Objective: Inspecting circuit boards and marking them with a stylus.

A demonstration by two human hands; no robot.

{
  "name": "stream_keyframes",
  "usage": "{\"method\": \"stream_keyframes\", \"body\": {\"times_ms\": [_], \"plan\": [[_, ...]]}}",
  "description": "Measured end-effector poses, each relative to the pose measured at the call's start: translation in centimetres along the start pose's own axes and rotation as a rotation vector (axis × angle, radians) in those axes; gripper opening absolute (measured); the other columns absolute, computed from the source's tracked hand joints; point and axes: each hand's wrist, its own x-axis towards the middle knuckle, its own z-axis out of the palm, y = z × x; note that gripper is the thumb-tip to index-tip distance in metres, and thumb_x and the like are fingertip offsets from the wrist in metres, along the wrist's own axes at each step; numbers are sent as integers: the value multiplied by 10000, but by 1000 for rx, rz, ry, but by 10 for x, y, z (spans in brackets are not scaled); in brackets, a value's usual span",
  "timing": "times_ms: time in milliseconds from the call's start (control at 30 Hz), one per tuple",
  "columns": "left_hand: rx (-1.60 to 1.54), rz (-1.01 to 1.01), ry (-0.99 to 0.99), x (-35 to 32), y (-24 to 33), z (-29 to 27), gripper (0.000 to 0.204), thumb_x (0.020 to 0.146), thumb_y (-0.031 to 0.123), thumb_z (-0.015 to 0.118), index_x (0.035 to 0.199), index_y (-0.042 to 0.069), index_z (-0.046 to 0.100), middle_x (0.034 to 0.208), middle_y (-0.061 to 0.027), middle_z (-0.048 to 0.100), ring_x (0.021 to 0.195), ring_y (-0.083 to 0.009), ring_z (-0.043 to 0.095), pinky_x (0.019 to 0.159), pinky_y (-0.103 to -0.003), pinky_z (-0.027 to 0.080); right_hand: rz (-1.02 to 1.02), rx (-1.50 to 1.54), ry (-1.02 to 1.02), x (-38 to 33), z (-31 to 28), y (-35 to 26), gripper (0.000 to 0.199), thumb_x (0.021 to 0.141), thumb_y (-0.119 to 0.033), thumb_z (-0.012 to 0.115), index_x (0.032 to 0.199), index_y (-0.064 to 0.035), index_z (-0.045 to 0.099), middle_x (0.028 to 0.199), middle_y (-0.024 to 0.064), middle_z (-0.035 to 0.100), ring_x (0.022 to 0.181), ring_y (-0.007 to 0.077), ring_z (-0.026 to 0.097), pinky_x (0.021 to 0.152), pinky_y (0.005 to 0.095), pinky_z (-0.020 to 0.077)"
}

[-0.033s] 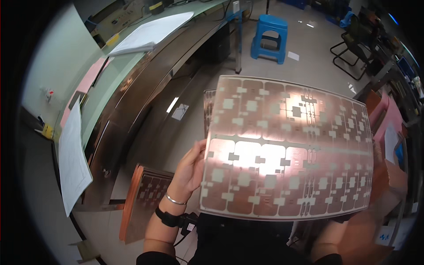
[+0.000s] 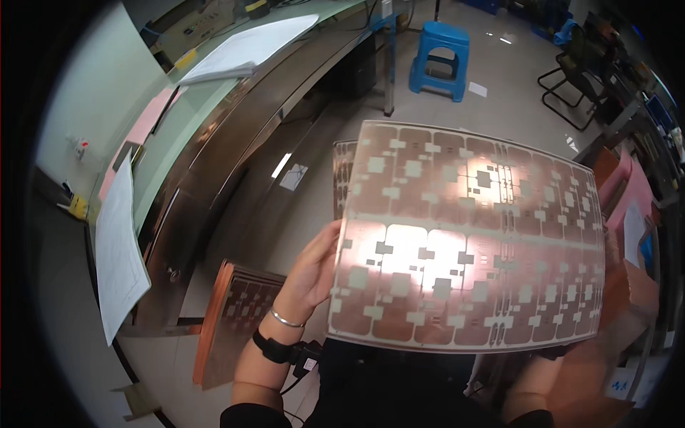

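A large copper-clad circuit board panel [image 2: 410, 317], etched with pale rectangular patterns, is held up before me, tilted and shining with glare. My left hand [image 2: 314, 267] grips its left edge; the fingertips go behind it. Another patterned panel [image 2: 344, 178] peeks out behind the upper left edge. The panel hides my right hand; only the right forearm [image 2: 531, 389] shows beneath its lower right corner. Left of my left forearm, a stack of similar copper panels [image 2: 221, 321] stands on edge, low down.
A long bench with a dark metallic front [image 2: 214, 171] curves along the left, bearing papers [image 2: 250, 50]. A blue stool [image 2: 439, 60] and a black chair [image 2: 574, 75] stand farther off. Brown cardboard [image 2: 635, 292] and pink sheets [image 2: 631, 189] are at the right.
The held panel and my left hand sit slightly farther right in the picture. The background has shifted a little too. The left-hand grip looks the same.
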Motion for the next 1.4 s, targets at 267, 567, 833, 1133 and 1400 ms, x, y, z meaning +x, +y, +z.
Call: {"method": "stream_keyframes", "body": {"times_ms": [267,567,833,1133,1400], "plan": [[102,14,83,2,-13,4,397,963,185,425,1326,52,337,1267,-111,475,1138,-201,516,961,-328,461,100,41,-13,-27,-70,36,424,966,-321,391,1247,-6,439,1312,177,449,1191,269,444,1017,416,348],[125,246,45,3,-5,-5,339,957,197,453,1264,69,385,1165,-86,541,1051,-159,562,882,-315,508,341,837,-41,-27,-40,24,506,961,-350,411,1324,2,388,1353,168,431,1233,291,427,1011,434,394],[196,363,37,-3,0,0,332,959,167,443,1268,61,388,1173,-86,541,1043,-142,563,877,-287,498,363,725,-75,-27,-16,18,369,947,-139,469,1291,-11,427,1294,145,493,1191,234,479,1012,384,426],[160,405,40,-4,4,-14,308,953,149,452,1246,58,422,1131,-75,572,1023,-139,572,876,-278,493,421,775,29,-33,0,4,357,934,-132,497,1255,13,438,1256,170,515,1126,260,531,949,405,488],[256,466,120,1,1,-30,321,955,146,450,1256,41,406,1107,-76,593,1004,-122,585,856,-256,500,368,584,48,-40,24,-19,340,893,-132,577,1200,-10,495,1153,123,587,1068,230,570,932,405,497]]}}
